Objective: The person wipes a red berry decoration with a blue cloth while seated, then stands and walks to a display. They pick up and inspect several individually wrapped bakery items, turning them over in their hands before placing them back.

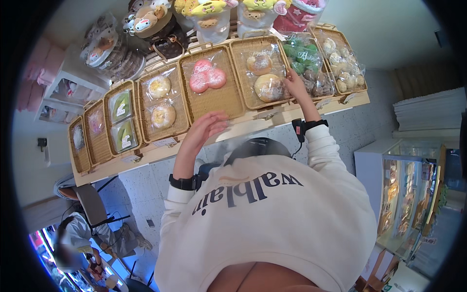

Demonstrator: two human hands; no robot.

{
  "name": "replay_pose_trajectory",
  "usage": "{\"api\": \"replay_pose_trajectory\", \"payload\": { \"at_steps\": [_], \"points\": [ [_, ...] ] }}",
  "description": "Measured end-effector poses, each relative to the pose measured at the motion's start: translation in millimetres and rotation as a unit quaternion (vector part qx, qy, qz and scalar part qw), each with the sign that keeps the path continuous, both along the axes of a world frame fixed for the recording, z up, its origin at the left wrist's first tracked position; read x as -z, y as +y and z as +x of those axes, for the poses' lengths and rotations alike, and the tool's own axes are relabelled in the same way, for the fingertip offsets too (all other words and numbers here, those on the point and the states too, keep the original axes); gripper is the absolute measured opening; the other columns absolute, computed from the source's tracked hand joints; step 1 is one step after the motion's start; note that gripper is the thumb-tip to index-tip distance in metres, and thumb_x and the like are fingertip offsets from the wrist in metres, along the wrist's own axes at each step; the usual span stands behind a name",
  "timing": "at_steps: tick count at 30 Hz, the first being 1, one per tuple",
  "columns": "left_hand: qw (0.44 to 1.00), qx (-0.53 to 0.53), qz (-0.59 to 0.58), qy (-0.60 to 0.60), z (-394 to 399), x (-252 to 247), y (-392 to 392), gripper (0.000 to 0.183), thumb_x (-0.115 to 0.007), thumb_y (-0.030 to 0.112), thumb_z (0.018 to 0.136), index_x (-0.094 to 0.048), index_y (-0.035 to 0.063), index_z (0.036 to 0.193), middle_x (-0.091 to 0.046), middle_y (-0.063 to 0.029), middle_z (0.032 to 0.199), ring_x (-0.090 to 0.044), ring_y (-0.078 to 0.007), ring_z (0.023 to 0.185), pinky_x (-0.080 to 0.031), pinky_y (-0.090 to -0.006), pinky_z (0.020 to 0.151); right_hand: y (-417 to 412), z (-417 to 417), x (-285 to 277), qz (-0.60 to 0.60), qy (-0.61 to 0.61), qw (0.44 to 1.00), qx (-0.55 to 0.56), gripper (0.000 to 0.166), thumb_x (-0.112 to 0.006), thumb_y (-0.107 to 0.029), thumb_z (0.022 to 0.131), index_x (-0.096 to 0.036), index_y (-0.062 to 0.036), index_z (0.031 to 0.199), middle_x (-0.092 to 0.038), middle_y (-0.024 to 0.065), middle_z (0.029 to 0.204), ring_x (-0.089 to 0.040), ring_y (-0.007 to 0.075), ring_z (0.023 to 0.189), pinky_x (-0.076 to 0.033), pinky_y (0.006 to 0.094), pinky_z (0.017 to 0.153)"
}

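Observation:
My left hand (207,126) is over the front edge of a wicker tray (219,106), fingers loosely extended and slightly blurred, with nothing in it. Pink three-lobed bread (207,77) in a clear printed bag lies farther back in that tray. My right hand (296,85) is at the right rim of the neighbouring wicker tray (255,102), beside a round bun (269,88) in clear wrap. Whether its fingers pinch the wrap or only touch the rim cannot be told. A second wrapped bun (259,64) lies behind the first.
Wrapped green items (301,54) and smaller pale pieces (341,60) fill trays at right. Left trays hold yellow-topped buns (163,115) and green packets (121,106). Plush toys (209,11) stand behind. A glass display case (406,197) is at right; a seated person (78,233) is lower left.

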State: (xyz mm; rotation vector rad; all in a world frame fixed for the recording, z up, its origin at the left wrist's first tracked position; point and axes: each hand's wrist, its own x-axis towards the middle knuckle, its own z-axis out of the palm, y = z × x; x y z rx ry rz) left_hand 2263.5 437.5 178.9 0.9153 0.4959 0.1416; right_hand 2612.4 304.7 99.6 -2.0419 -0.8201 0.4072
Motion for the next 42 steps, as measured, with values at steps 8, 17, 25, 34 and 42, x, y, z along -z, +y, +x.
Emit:
{"api": "replay_pose_trajectory", "payload": {
  "at_steps": [8,17,25,34,42],
  "points": [
    [0.987,-0.079,0.112,0.081,129,36,-20,0.051,-0.048,0.019,0.088,-0.031,-0.0008,0.131,-0.043,-0.0088,0.127,-0.042,-0.0157,0.114,-0.032,-0.0264,0.097,49,58,1,-0.001,0.009,0.994,-0.105,0.061,-0.053,-0.02,0.075,-0.034,0.0049,0.128,-0.045,0.0257,0.123,-0.045,0.0346,0.114,-0.035,0.036,0.096],
    [0.951,-0.115,0.234,0.165,210,82,19,0.059,-0.052,0.025,0.083,-0.032,-0.0042,0.13,-0.045,-0.0126,0.124,-0.043,-0.0199,0.112,-0.035,-0.0291,0.091,77,78,17,-0.037,0.003,0.995,-0.091,0.069,-0.056,-0.025,0.071,-0.033,-0.0015,0.131,-0.053,0.0225,0.113,-0.054,0.0293,0.102,-0.041,0.0335,0.087],
    [0.969,-0.122,0.111,0.182,233,84,32,0.024,-0.058,0.027,0.079,-0.06,0.0094,0.095,-0.057,0.0011,0.09,-0.046,-0.0083,0.075,-0.038,-0.0223,0.072,87,75,24,0.007,0.121,0.989,-0.08,0.059,-0.06,-0.02,0.071,-0.042,-0.0028,0.125,-0.051,0.0176,0.117,-0.048,0.0248,0.111,-0.038,0.0329,0.092],
    [0.961,-0.217,0.153,0.078,241,67,24,0.068,-0.066,0.019,0.077,-0.029,0.0002,0.131,-0.056,-0.0026,0.099,-0.053,-0.0116,0.092,-0.041,-0.0251,0.079,90,67,14,0.246,0.113,0.957,-0.104,0.043,-0.059,-0.002,0.069,-0.051,-0.0041,0.111,-0.053,0.0109,0.113,-0.048,0.021,0.109,-0.036,0.0305,0.093],
    [0.867,-0.316,0.381,-0.064,214,-23,-18,0.072,-0.069,0.006,0.073,-0.027,0.0022,0.133,-0.045,-0.007,0.107,-0.05,-0.0156,0.1,-0.043,-0.0264,0.085,29,19,-135,0.387,0.178,0.893,-0.145,0.038,-0.057,-0.002,0.078,-0.046,-0.0015,0.115,-0.051,0.0091,0.115,-0.045,0.0179,0.111,-0.034,0.0301,0.095]
  ]
}}
